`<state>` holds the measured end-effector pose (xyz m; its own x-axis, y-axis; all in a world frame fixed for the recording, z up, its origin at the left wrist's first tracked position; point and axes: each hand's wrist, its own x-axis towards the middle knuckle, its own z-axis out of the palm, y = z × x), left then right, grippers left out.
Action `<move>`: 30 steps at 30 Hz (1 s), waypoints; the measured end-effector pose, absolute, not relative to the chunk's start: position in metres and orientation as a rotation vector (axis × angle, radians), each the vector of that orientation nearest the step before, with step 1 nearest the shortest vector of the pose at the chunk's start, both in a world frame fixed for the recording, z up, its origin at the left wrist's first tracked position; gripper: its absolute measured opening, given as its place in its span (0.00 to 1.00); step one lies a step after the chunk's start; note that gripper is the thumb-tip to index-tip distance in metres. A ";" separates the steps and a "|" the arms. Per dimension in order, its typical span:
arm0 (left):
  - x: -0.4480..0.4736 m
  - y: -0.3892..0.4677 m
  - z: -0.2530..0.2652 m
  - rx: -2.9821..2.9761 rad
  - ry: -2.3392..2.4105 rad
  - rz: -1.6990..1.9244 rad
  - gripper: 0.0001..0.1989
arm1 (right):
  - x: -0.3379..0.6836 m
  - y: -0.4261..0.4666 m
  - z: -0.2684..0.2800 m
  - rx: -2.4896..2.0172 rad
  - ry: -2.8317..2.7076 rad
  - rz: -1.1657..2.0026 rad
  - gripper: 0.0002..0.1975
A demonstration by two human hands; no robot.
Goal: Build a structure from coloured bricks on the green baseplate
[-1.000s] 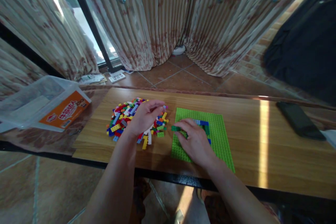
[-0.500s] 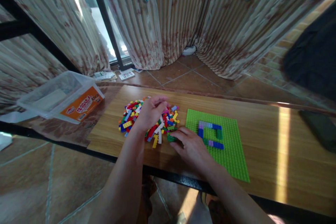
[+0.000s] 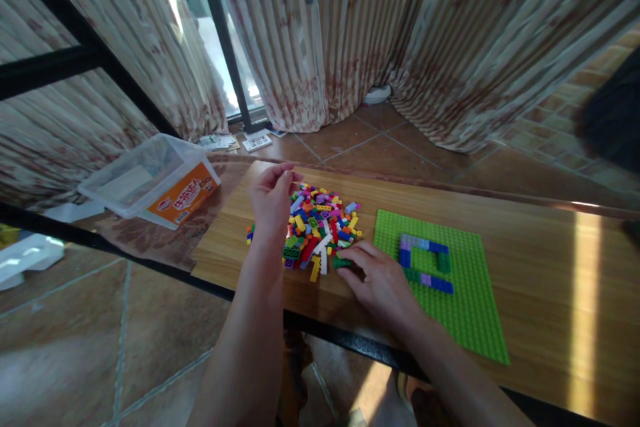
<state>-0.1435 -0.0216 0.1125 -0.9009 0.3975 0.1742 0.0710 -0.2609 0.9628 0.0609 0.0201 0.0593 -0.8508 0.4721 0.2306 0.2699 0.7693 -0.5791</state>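
Between the thumb and fingers of my right hand (image 3: 377, 277) is a dark green brick (image 3: 341, 262), held low beside the near right edge of a brick pile (image 3: 320, 225). My left hand (image 3: 273, 197) hovers over the pile's far left side with its fingers curled toward the thumb; whatever they may hold is too small to make out. To the right of my right hand lies a light green baseplate (image 3: 473, 320). A rectangular outline of blue, purple and green bricks (image 3: 404, 257) is fixed on it, with a gap on its right side.
Left of the wooden board (image 3: 535, 280) stands a clear plastic box (image 3: 135, 193) with an orange label. A dark table edge (image 3: 350, 341) runs along the near side. Striped curtains (image 3: 280, 47) hang beyond, and papers (image 3: 257, 141) lie on the floor behind.
My left hand has moved left and away across the pile, uncovering its middle. My right hand keeps the green brick at the pile's edge. The whole view has shifted slightly.
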 end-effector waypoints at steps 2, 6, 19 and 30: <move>-0.146 -0.023 0.113 0.520 1.766 2.325 0.06 | 0.060 0.020 0.058 -0.568 -2.569 0.774 0.08; -0.147 -0.023 0.113 0.474 1.747 2.374 0.05 | 0.055 0.015 0.057 -0.515 -2.485 0.723 0.08; -0.142 -0.020 0.117 0.458 1.721 2.379 0.05 | 0.012 -0.037 0.050 -0.309 -2.538 0.579 0.12; -0.144 -0.025 0.117 0.461 1.778 2.351 0.04 | 0.013 -0.038 0.053 -0.353 -2.564 0.587 0.08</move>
<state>-0.1445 -0.0252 0.1172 -0.9400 0.3072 0.1485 0.0591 -0.2819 0.9576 0.0130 -0.0379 0.0534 -0.8499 0.3460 0.3975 0.1387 0.8745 -0.4647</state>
